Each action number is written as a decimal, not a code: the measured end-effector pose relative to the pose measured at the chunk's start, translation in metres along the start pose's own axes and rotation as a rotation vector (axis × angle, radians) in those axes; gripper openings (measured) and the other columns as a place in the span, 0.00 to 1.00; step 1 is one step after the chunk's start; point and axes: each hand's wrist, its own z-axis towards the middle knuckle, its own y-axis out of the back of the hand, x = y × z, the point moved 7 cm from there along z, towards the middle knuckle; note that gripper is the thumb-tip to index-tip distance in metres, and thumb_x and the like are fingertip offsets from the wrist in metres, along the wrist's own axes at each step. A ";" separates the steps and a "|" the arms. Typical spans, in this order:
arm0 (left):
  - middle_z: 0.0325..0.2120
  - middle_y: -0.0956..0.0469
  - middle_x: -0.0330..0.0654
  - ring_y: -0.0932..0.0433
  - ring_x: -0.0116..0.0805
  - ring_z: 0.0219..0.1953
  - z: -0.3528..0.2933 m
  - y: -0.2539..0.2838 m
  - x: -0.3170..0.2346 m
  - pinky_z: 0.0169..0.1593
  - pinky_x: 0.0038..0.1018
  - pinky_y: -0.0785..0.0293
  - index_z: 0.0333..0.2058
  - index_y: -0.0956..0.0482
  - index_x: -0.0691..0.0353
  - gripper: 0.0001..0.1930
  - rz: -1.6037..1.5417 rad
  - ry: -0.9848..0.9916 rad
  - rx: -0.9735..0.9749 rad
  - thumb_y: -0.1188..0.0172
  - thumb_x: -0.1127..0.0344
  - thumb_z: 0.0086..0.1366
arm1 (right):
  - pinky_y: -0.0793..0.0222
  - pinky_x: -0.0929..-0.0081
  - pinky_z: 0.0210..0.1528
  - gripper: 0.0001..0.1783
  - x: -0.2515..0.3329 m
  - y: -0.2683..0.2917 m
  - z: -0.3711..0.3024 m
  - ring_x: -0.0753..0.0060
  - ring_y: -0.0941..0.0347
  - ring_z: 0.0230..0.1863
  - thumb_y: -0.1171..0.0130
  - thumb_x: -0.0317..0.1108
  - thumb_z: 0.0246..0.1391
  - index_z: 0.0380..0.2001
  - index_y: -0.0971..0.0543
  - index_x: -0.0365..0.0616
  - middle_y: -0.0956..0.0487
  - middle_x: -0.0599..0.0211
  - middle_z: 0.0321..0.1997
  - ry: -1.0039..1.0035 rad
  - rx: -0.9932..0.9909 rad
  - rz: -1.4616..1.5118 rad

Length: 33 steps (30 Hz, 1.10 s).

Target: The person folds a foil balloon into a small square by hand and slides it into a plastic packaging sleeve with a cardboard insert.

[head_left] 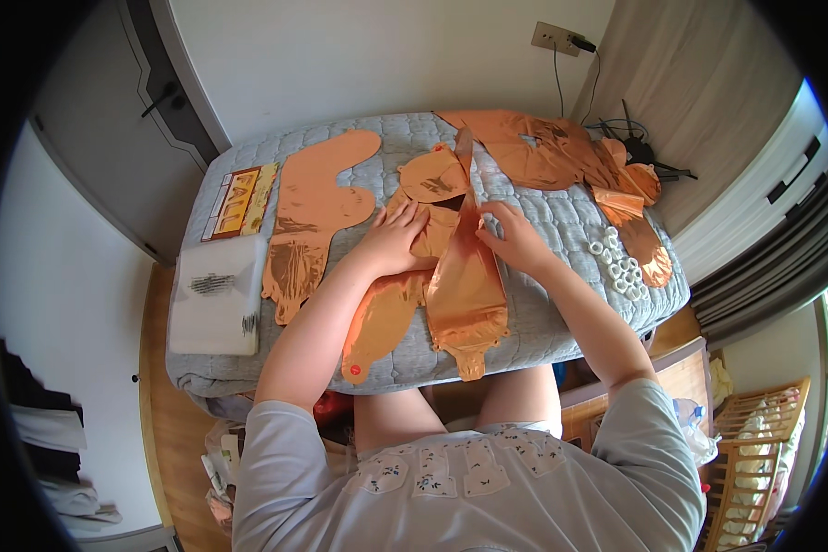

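Observation:
A flat, uninflated copper-orange foil balloon (469, 299) lies partly folded in front of me on the quilted bed cover. My left hand (397, 237) rests flat on its left part with the fingers spread. At the balloon's right edge, my right hand (515, 237) is curled, with thumb and forefinger pinching the foil. A rounded flap of foil (434, 175) lies beyond my hands, above a dark gap between the layers. To the left is another flat foil balloon (317, 198), with a deep notch on its right side. More crumpled copper foil balloons (547, 152) spread across the far right.
White rings (624, 267) lie in a cluster at the bed's right. On the left are a printed yellow-brown card (239, 202) and a whitish plastic packet (216, 299). A black device with antennas (637, 147) sits at the back right, below a wall socket (556, 39).

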 end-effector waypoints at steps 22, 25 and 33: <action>0.78 0.55 0.52 0.58 0.45 0.80 -0.004 0.011 -0.009 0.79 0.47 0.63 0.77 0.51 0.53 0.53 -0.033 -0.003 0.026 0.35 0.38 0.60 | 0.43 0.49 0.69 0.22 0.012 -0.002 0.061 0.54 0.34 0.66 0.42 0.52 0.64 0.54 0.17 0.53 0.25 0.62 0.61 0.122 -0.194 -0.606; 0.77 0.54 0.53 0.57 0.45 0.80 -0.005 0.010 -0.006 0.79 0.47 0.63 0.77 0.52 0.52 0.54 -0.021 0.001 0.020 0.35 0.38 0.60 | 0.39 0.51 0.66 0.21 0.027 -0.005 0.071 0.55 0.33 0.63 0.40 0.50 0.61 0.53 0.17 0.54 0.25 0.61 0.58 0.156 -0.223 -0.724; 0.77 0.53 0.53 0.56 0.47 0.79 -0.001 0.009 -0.007 0.79 0.48 0.62 0.76 0.50 0.53 0.53 0.000 -0.019 0.008 0.35 0.38 0.60 | 0.28 0.56 0.57 0.22 0.027 0.013 0.094 0.54 0.28 0.59 0.35 0.43 0.54 0.48 0.26 0.47 0.25 0.62 0.55 0.111 -0.526 -0.936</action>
